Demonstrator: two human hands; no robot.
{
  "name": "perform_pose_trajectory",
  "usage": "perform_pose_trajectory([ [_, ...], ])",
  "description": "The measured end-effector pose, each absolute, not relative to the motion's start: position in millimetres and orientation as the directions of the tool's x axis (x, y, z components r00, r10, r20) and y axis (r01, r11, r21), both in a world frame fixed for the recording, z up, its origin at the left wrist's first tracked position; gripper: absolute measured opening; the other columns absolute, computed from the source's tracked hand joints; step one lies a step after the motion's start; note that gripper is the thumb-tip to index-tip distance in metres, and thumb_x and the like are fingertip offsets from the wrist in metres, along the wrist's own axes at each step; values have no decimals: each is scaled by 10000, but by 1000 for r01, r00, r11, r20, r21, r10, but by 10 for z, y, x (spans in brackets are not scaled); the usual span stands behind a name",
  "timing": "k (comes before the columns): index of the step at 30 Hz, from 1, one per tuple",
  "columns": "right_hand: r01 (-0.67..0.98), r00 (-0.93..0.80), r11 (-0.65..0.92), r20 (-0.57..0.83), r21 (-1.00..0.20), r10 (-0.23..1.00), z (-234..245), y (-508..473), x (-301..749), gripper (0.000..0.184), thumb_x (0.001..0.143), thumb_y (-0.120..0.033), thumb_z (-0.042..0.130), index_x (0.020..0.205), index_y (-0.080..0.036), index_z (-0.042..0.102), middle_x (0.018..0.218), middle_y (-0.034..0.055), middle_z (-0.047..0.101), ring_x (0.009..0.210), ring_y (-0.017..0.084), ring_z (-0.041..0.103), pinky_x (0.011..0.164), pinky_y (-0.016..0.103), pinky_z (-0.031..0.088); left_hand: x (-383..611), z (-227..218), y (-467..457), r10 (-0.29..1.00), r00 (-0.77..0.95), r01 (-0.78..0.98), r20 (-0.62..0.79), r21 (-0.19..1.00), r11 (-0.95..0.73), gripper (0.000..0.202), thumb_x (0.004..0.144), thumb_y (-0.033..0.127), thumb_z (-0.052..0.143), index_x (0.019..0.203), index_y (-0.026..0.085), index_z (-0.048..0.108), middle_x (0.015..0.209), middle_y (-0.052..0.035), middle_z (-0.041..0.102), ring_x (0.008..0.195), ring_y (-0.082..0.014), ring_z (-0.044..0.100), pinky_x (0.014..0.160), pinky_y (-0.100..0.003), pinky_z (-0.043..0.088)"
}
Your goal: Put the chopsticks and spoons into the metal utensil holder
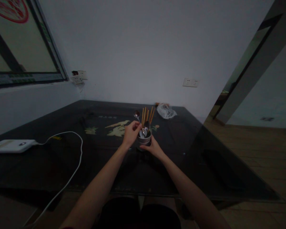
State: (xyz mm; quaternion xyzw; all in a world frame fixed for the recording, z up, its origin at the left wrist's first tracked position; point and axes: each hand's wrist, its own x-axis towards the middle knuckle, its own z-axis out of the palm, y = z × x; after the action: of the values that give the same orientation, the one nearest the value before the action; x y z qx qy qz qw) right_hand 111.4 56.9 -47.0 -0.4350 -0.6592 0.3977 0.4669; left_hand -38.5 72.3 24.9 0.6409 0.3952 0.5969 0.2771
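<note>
A metal utensil cup [145,140] stands on the dark table in front of me, with several wooden chopsticks [148,115] upright in it. Among them a metal spoon [146,125] and a white spoon-like piece [142,133] show above the rim. My left hand [131,132] pinches the handle of another metal spoon [136,114]; its bowl points up and its lower end reaches over the cup's mouth. Fingers of my right hand [153,147] wrap round the cup's right side and front. The contents below the rim are hidden.
Behind the cup, a crumpled clear plastic bag [166,111] lies near the wall. On the left, a white power bank [16,146] trails a white cable [81,149] over the front edge of the table [105,178]. A dark flat object [221,170] lies at the right.
</note>
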Motion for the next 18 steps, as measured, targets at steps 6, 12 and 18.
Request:
perform_pose_trajectory([
  [6,191,-203,329,290,-925,935,-486,582,1116,837,568,-356,804,1295,-186,425,1261,101,560,1159,241,527,1014,384,381,-393,229,757,859,-12,205,511,843,-498,229,787,362,573,722,148,617,674,-16,645,647,-145,609,619,-236,454],
  [12,200,-191,332,295,-922,936,-505,597,1121,846,560,-362,809,1293,-185,424,1259,104,563,1151,245,533,1009,391,386,-383,229,757,879,-33,135,476,873,-468,174,759,308,601,828,148,601,672,-12,657,647,-153,637,632,-243,469],
  [18,190,-197,324,287,-927,937,-456,564,1123,825,557,-359,805,1272,-167,439,1269,114,554,1168,249,519,1015,383,377,-392,269,720,862,-26,205,507,846,-492,231,789,353,567,695,150,624,667,-17,656,651,-148,615,626,-238,455],
])
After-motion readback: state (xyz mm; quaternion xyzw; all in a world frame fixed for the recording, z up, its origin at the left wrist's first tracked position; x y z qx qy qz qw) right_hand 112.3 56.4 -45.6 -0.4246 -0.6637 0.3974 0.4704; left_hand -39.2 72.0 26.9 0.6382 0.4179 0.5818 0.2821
